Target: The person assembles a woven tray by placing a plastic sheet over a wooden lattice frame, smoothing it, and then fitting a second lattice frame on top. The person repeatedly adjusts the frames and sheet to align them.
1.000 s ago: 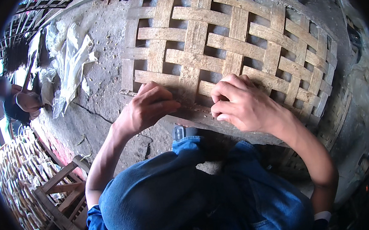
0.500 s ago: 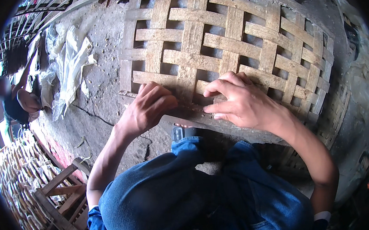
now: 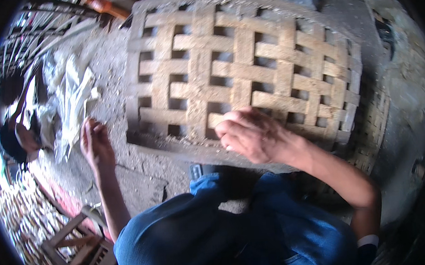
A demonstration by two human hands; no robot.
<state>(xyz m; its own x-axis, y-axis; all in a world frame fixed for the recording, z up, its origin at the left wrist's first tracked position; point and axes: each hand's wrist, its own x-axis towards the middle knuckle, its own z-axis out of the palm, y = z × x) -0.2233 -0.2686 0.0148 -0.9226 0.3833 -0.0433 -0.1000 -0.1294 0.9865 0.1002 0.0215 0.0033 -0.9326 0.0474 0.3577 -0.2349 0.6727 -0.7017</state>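
A woven bamboo panel [image 3: 199, 67] of wide flat strips lies before me, with a grey frame edge [image 3: 174, 155] nearest my knees. Brown crumbs lie scattered along that edge. My right hand [image 3: 254, 135] rests over the panel's near part with its fingers curled inward; whatever they pinch is hidden under them. Off the panel's left side, my left hand [image 3: 97, 145] is raised with its fingertips drawn together. It is slightly blurred, and anything between those fingertips is too small to make out.
Crumpled clear plastic sheeting [image 3: 74, 100] lies on the grey floor to the left. Beyond it another person [image 3: 13, 131] squats. A wooden frame [image 3: 65, 241] stands at lower left beside rows of pale pieces [image 3: 19, 229]. An orange-brown object [image 3: 106, 4] sits at the far left.
My left hand has left the panel's near edge and moved out to the left. My right hand stays at the panel, its fingers now more curled. The view has shifted slightly.
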